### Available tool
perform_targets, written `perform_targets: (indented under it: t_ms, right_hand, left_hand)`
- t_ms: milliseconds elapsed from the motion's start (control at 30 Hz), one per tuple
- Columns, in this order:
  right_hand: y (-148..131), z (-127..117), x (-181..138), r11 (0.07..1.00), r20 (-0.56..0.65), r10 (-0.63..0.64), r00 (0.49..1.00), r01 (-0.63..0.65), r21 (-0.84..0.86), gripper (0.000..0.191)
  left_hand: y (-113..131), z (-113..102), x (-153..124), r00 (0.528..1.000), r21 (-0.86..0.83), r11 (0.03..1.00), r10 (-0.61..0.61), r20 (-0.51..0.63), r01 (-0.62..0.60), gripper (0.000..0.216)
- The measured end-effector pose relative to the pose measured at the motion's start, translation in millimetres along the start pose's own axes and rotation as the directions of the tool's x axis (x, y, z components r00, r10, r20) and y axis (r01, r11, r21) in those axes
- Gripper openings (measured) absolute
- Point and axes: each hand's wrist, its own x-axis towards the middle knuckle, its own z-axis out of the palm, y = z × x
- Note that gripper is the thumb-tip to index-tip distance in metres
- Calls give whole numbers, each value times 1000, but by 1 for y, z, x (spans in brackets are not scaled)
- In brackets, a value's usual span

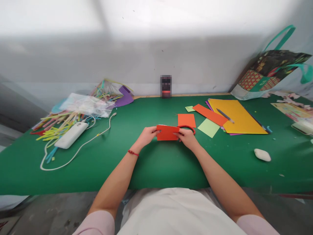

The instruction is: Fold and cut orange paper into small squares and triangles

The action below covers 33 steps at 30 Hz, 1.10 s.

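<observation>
Between my hands, above the middle of the table, is a piece of red-orange paper (pixel 167 133). My left hand (pixel 147 134) pinches its left edge, thumb in front. At the right edge my right hand (pixel 187 137) grips the same paper. A red loop like a scissors handle (pixel 191 128) shows just behind my right hand; its remainder is hidden, and whether the hand touches it I cannot tell. Just beyond lie an orange square of paper (pixel 186 120), a light green square (pixel 209 127) and a small folded green piece (pixel 189 108).
An orange strip (pixel 207 114) and a pen (pixel 225 115) overlap yellow sheets (pixel 241 120) at right. A white case (pixel 262 155) lies nearer. Left are a white power bank (pixel 71 135), its cable (pixel 80 148) and paper strips. A phone-like device (pixel 166 86) and bag (pixel 262 76) stand behind.
</observation>
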Motion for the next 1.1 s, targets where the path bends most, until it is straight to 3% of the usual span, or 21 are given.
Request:
perform_targets:
  t_ms: [233,433,733,1100]
  right_hand:
    - [0,-1,-1,1000,-37,-18,999,17,-25,25]
    - [1,-1,-1,998,-10,48,999,-48,27,24]
    - [6,-1,-1,996,-94,61,994,-55,73,19]
    - [4,-1,-2,994,-32,74,997,-71,85,17]
  left_hand:
    - [-4,-2,1,994,115,989,97,-40,-92,28]
    - [-7,-1,0,997,128,989,78,-6,-77,28]
    - [-4,7,-1,989,256,958,144,-32,-131,28]
    - [-4,6,-1,989,317,940,147,-29,-130,29]
